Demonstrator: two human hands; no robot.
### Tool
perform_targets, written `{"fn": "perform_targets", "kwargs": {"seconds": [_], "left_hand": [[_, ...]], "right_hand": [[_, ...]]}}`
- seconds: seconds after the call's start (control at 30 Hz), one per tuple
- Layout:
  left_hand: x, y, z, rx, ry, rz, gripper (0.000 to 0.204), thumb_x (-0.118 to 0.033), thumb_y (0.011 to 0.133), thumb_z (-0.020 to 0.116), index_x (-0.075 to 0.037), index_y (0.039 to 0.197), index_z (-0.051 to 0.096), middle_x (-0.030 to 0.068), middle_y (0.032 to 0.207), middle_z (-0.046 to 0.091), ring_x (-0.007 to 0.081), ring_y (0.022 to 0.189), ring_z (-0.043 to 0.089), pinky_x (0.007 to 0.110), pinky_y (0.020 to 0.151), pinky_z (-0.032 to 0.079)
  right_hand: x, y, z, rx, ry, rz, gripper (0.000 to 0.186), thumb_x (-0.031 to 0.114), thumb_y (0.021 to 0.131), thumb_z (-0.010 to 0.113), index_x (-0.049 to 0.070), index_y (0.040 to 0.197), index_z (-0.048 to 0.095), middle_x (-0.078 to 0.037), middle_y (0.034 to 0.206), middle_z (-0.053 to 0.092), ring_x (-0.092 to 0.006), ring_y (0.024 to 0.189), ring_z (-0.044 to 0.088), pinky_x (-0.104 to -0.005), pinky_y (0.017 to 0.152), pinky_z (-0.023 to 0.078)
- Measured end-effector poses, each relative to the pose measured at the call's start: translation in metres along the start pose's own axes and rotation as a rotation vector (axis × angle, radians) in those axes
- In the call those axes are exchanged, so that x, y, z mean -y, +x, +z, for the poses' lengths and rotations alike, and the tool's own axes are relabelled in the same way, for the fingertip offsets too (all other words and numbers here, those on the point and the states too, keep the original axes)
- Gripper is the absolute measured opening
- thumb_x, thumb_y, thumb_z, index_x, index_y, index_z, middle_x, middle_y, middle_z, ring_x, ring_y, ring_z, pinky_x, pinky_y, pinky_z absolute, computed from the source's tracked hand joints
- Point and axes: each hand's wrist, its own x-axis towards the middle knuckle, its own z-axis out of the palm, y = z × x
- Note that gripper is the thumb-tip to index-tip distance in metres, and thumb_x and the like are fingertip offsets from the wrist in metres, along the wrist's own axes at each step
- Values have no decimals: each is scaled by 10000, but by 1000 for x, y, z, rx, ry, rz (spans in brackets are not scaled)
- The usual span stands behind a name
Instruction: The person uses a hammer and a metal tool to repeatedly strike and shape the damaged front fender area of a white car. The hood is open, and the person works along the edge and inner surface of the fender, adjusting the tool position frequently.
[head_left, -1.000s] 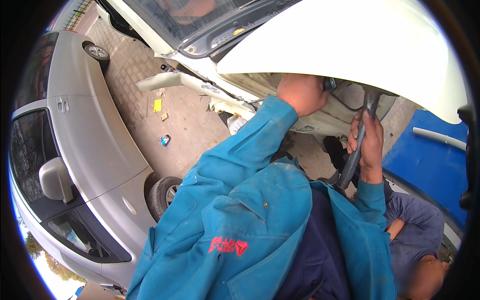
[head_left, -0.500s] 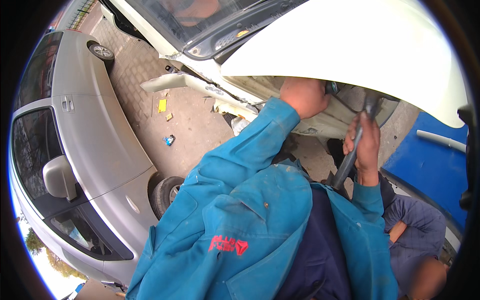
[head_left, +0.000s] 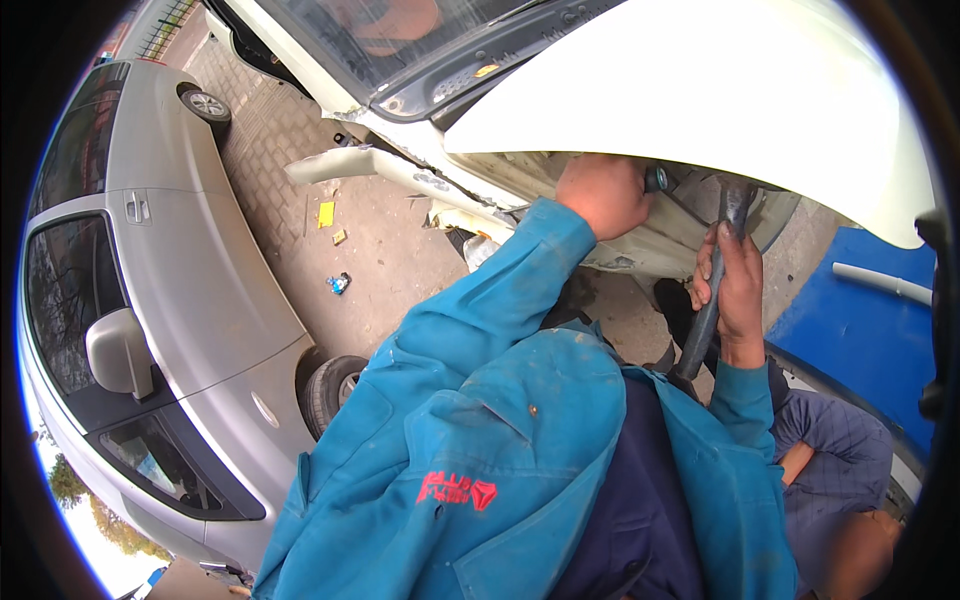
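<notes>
My right hand point(head_left: 736, 290) is closed round the dark handle of a hammer point(head_left: 703, 335). The hammer stands nearly upright, its head at the top, just below the edge of the raised white hood point(head_left: 720, 90). My left hand point(head_left: 603, 196) is closed under the same edge, over the car's front body point(head_left: 625, 256). From its fingers sticks the round end of a dark cylindrical tool point(head_left: 655, 180); the rest of this tool is hidden. A thin dark rod point(head_left: 684, 208) slants between the two hands.
A silver car point(head_left: 185, 270) stands to the left. Detached trim point(head_left: 340, 163), a yellow scrap point(head_left: 326, 214) and a blue crumpled wrapper point(head_left: 339, 283) are near the white car. At right lie a blue panel point(head_left: 850, 320) and a white tube point(head_left: 880, 283). Another person point(head_left: 835, 450) is close at lower right.
My right hand has turned the hammer more upright, and its head shows more plainly under the hood edge. The tool's round end shows a little more beside my left hand, which has hardly moved.
</notes>
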Motion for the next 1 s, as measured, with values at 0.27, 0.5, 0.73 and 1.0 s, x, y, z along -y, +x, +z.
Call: {"fn": "perform_targets", "kwargs": {"seconds": [0.27,0.5,0.73,1.0], "left_hand": [[-3,-6,1,-208,46,162,311,-297,888,769,-50,1077,768,225,982,767,444,894,746,559,799,599],[-12,25,27,-256,31,265,331,-208,957,679,-18,1219,747,242,1157,760,435,1042,738,541,926,589],[13,64,50,-216,0,275,335,-234,1013,648,-28,1259,745,232,1205,761,404,1086,732,527,974,572],[7,63,37,-163,-38,260,354,-272,1033,634,-27,1262,749,233,1210,760,395,1084,732,525,966,577]], "right_hand": [[-48,-15,-15,-49,194,171,344,403,1158,559,66,1087,551,-19,694,519,-114,427,495,-294,374,450],[-78,-18,-34,-119,245,239,355,415,1150,576,69,1072,553,-20,688,514,-113,438,499,-289,381,448],[-86,-14,-41,-125,210,326,353,413,1141,583,66,1081,552,-24,709,520,-117,440,493,-296,378,439],[-100,-38,-19,-122,250,334,353,407,1145,580,59,1105,542,-25,709,518,-114,442,496,-291,372,432]]}}
